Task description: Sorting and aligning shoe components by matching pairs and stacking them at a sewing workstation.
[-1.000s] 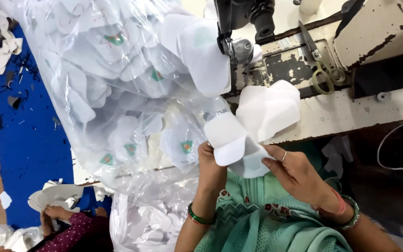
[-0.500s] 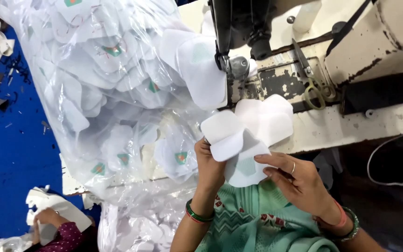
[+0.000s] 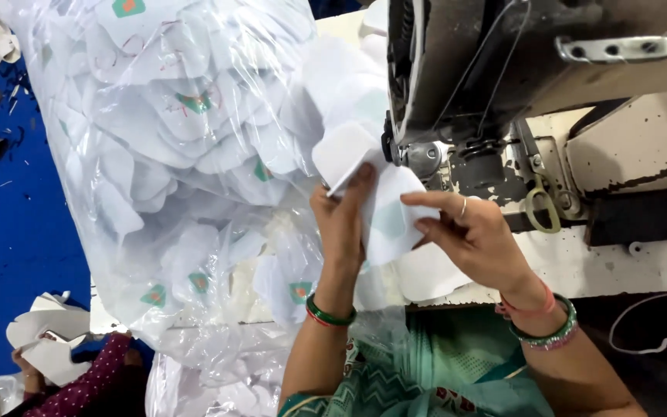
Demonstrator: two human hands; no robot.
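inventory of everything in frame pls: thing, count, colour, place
fabric pieces: a few, white, held in both hands at the needle
sewing machine: one, dark and cream, top right
scissors: one pair, green handles, on the machine bed right of the hands
plastic bag: one, clear, packed with white cut pieces bearing small green patches, left and centre
table: one, cream and chipped, right
cable: one, white, lower right
floor: blue, scraps on it, left
co-worker's hand: one, bottom left, holding white pieces
left hand: bangles at wrist, gripping the pieces
right hand: ring, bangles, fingers on the pieces
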